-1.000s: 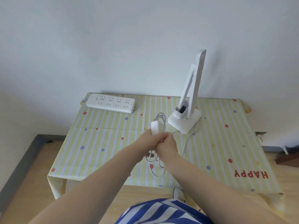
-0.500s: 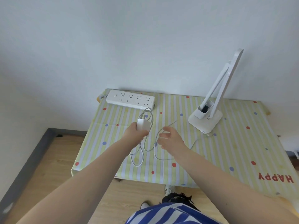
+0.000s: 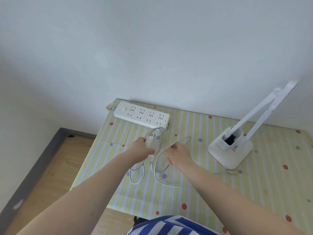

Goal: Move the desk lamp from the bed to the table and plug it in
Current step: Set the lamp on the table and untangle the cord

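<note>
The white desk lamp (image 3: pixel 231 148) stands upright on the right side of the table (image 3: pixel 203 197), its folded arm leaning toward the wall. My left hand (image 3: pixel 141 148) grips the white plug adapter (image 3: pixel 152 141), prongs pointing toward the white power strip (image 3: pixel 141 114) at the table's back left corner. The adapter is a short way in front of the strip, not touching it. My right hand (image 3: pixel 177 154) pinches a loop of the grey cord (image 3: pixel 158 177), which lies in loose coils on the cloth between my hands and trails to the lamp base.
The table has a yellow striped cloth with coloured dots and stands against a white wall. Wooden floor (image 3: pixel 44 175) with a dark skirting strip lies to the left. My blue-and-white striped clothing (image 3: pixel 169 226) shows at the bottom edge.
My hands have separated and the cord bundle has come loose. My left hand carried the adapter toward the power strip; the view swung left, so the lamp now sits at the right.
</note>
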